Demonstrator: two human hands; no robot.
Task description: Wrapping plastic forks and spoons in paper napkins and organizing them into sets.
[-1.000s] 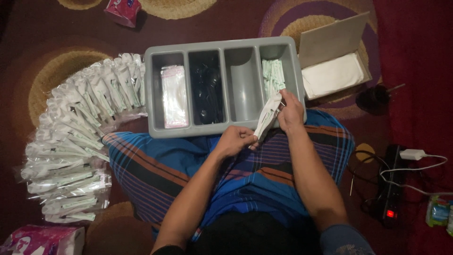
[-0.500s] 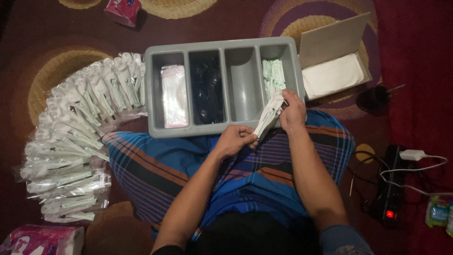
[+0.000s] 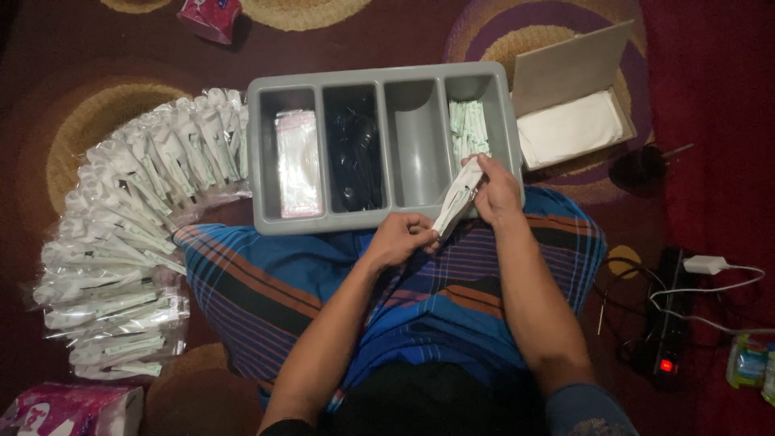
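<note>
Both your hands grip one packet (image 3: 454,206): left hand (image 3: 397,240) low end, right hand (image 3: 494,190) top, slanting over tray (image 3: 507,121) front edge.

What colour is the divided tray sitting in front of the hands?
Grey: the four-compartment tray shows plainly in the head view.

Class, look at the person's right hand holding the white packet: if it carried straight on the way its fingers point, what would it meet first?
The right hand points up toward the grey tray; it would probably meet the green-white sachets in the rightmost compartment first, though depth is unclear.
</note>
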